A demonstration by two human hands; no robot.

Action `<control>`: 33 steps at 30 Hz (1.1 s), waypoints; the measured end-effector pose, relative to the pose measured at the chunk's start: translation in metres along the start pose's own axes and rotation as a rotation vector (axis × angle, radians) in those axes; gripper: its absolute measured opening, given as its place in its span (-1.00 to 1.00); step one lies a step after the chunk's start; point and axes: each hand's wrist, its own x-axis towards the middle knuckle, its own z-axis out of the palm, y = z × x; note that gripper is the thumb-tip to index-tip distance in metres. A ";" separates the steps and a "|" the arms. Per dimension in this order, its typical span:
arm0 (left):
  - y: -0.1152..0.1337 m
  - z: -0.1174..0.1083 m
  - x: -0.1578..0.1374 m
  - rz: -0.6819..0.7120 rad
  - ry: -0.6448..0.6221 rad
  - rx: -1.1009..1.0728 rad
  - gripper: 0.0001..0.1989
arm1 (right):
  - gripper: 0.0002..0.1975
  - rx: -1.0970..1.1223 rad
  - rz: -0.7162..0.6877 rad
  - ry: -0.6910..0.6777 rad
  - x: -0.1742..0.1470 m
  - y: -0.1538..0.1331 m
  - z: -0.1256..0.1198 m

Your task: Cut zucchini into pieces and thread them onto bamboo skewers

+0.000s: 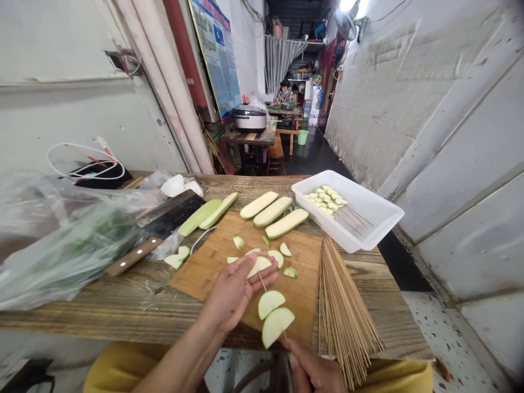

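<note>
My left hand (pixel 229 292) pinches a half-round zucchini slice (pixel 261 265) over the cutting board (pixel 303 305). The tip of a thin wooden skewer (pixel 262 281) meets that slice; how deep it goes is hidden. Two more half-round slices (pixel 272 303) are threaded lower on the same skewer. At its near end, my right hand (pixel 313 368) is closed round the stick, close below the bottom slice. Loose zucchini pieces (pixel 285 249) lie on the board beyond my left fingers. Three long zucchini halves (pixel 273 211) rest along its far edge.
Right of the board lies a bundle of skewers (pixel 346 316), jutting past the table edge. A white tub (pixel 368 218) holds threaded slices. On the left are a cleaver (pixel 153 232), more zucchini halves (pixel 208 212) and plastic bags (pixel 73 240). A person (pixel 285 95) sits far back.
</note>
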 end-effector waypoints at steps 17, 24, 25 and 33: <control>-0.019 0.018 -0.017 -0.173 -0.004 0.035 -0.69 | -0.67 -0.030 -0.152 0.071 0.011 -0.016 -0.014; -0.010 -0.002 0.004 0.317 0.087 0.446 -0.46 | -0.67 -0.206 -0.206 0.253 0.006 -0.002 -0.047; -0.008 -0.007 0.011 0.465 0.133 0.659 -0.47 | -0.68 -0.232 -0.174 0.288 0.004 0.000 -0.054; -0.021 0.005 0.047 0.615 -0.041 1.875 -0.52 | -0.74 -0.186 -0.050 0.350 -0.001 0.012 -0.069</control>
